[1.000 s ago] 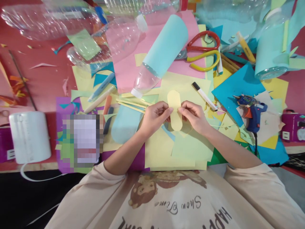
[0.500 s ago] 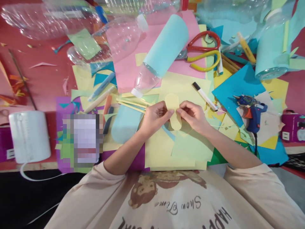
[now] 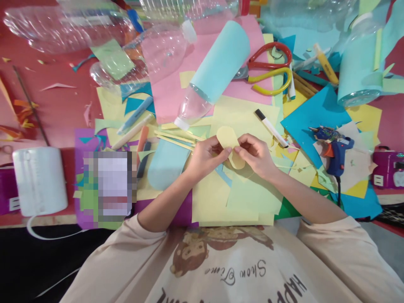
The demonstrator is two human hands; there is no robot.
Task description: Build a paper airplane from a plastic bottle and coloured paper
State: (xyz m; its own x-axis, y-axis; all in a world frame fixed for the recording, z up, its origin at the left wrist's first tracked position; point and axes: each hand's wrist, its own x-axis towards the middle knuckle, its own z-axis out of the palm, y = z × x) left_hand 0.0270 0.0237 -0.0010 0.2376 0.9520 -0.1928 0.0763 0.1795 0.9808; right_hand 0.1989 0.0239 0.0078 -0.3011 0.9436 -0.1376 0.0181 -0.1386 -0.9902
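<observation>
Between my two hands is a pale yellow paper cutout [image 3: 227,136] with rounded ends, pinched at its middle. My left hand [image 3: 210,155] is closed on its left edge, thumb on top. On the right edge, the thumb and fingers of my right hand [image 3: 256,154] grip the same piece. The cutout tilts, its top end leaning left. Beneath lie sheets of pale yellow paper [image 3: 208,206] and a light green sheet [image 3: 252,195]. A marker with a black cap [image 3: 271,128] rests just beyond my right hand.
A bottle wrapped in light blue paper [image 3: 221,61] lies ahead, beside red-and-yellow-handled scissors [image 3: 271,69]. At right, a blue glue gun [image 3: 336,153] sits on paper. Clear plastic bottles [image 3: 69,29] fill the back left; a white box-like device [image 3: 40,181] stands at left.
The paper cutout has turned slightly, its top end swinging left and its lower end right. Both hands keep their pinch, in nearly the same place.
</observation>
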